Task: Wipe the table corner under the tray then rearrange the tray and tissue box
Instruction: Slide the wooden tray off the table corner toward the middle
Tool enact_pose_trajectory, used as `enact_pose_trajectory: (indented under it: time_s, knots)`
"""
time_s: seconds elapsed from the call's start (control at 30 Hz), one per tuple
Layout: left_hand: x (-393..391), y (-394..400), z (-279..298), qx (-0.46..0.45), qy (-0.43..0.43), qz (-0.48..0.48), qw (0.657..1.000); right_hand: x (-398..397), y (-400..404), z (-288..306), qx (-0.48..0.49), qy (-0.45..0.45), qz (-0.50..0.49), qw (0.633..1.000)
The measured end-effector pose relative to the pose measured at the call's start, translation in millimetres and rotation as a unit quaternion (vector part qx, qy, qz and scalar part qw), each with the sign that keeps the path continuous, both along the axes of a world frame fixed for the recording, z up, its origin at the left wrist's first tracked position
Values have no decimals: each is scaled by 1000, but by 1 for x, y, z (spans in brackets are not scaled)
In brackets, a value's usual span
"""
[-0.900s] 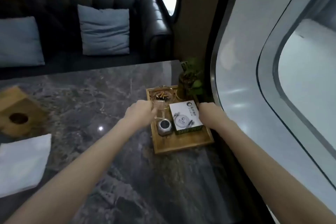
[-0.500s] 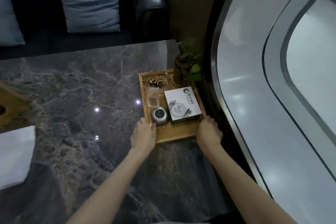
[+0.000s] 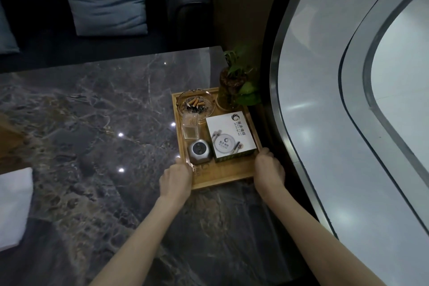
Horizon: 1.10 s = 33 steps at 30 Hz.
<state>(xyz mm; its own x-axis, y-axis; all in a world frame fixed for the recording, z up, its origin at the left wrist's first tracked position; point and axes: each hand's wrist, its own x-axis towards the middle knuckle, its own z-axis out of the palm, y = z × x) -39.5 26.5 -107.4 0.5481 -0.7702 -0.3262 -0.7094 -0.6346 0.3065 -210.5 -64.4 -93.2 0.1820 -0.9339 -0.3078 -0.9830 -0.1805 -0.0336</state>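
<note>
The left hand (image 3: 177,177) and right hand (image 3: 269,169) each grasp a near corner of the wooden tray (image 3: 222,174). It should move level and slowly, because the full ashtray (image 3: 196,104) on the tray could spill.

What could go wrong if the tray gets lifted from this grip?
1. Both hands, left hand and right hand, grip the wooden tray at its near corners only; the loaded far end could dip.
2. The potted plant looks tall and stands at the far corner; a tilt might topple it.
3. The ashtray holds butts and ash, which could spill onto the table.
</note>
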Motion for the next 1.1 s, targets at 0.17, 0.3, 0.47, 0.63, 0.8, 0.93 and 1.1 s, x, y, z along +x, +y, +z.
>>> enact_pose_trajectory:
  time_s: [0.17,0.3,0.47,0.63,0.8,0.93,1.1]
  knots:
    - [-1,0,2,-57,85,92,991,-1,-1,-1,14,-97,-59,993]
    - [4,0,1,-109,174,190,960,-2,2,-3,17,-229,-117,966]
    - [13,-4,-6,-127,229,242,934,4,-12,4,98,-342,-230,906]
    - [10,-7,-3,-149,211,205,944,10,-23,-3,106,-348,-275,890]
    - [12,-7,-6,-175,184,195,947,17,-15,-9,24,-341,-263,902]
    - [20,0,-13,-196,159,187,949,25,-11,-10,-14,-331,-234,914]
    - [40,15,-10,-216,144,192,946,46,-2,-7,-52,-353,-207,911]
